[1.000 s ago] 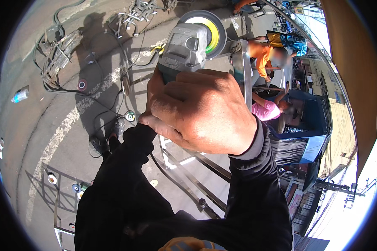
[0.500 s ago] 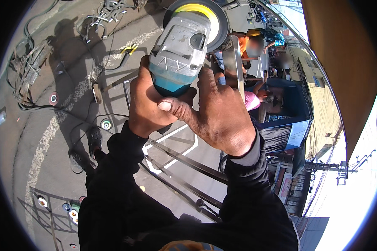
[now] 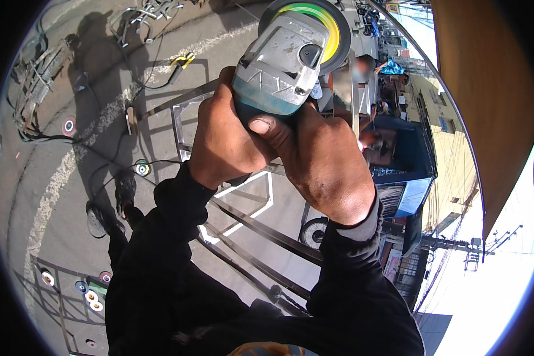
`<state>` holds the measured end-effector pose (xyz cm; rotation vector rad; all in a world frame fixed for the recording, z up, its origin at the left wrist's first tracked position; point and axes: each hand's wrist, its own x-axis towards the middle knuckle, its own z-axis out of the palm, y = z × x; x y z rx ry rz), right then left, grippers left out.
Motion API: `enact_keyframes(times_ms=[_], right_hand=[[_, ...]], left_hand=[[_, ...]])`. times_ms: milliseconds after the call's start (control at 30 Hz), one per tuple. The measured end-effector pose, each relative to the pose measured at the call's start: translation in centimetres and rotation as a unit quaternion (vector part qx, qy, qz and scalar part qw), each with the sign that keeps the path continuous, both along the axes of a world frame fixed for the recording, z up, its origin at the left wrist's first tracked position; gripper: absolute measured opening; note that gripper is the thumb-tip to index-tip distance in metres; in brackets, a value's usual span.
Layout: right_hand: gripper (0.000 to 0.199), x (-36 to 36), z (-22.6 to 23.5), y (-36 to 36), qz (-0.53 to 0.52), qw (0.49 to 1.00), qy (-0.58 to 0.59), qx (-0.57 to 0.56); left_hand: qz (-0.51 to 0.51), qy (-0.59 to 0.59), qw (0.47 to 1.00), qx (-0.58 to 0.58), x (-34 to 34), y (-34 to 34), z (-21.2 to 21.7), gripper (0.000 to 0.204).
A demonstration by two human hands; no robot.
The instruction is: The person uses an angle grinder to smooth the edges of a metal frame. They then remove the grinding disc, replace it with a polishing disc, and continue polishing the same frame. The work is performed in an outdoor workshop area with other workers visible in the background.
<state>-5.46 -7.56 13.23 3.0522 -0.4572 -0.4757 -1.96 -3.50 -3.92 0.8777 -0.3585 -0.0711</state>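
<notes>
Both my hands grip a grey and teal angle grinder [image 3: 282,62] held up in front of me. My left hand [image 3: 225,142] wraps the body from the left, and my right hand [image 3: 323,160] clasps it from the right with the thumb across the teal part. The grinder's yellow-green disc [image 3: 332,32] points away from me, close to an upright metal bar [image 3: 347,89] of a steel frame. Black sleeves cover both forearms.
A welded steel frame [image 3: 249,231] runs below my arms over the concrete ground. Cables [image 3: 101,160], several loose grinding discs [image 3: 92,296] and metal scrap [image 3: 35,89] lie on the left. My shoes [image 3: 110,202] show below. Other people [image 3: 368,71], a wheel [image 3: 314,231] and street buildings lie beyond the frame.
The grinder has come nearer and higher in view. My left hand has shifted onto the grinder's body, so that both hands now clasp it; the view has swung slightly.
</notes>
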Motion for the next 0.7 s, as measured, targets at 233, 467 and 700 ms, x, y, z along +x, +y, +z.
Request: enact_keyframes(times_ms=[233,467,700], right_hand=[[0.053,-0.1,-0.1,-0.5,0.01,0.998,-0.062,0.01],[0.057,0.0,0.1,-0.2,0.046,0.996,-0.076,-0.012],[0.05,0.5,1.1,0.4,-0.037,0.997,-0.062,-0.013]], left_hand=[[0.002,-0.008,0.997,0.073,1.2,0.3,1.1,0.064],[0.003,-0.007,0.999,0.035,1.1,0.2,1.6,0.066],[-0.123,0.127,0.984,-0.019,1.4,-0.2,1.8,0.052]])
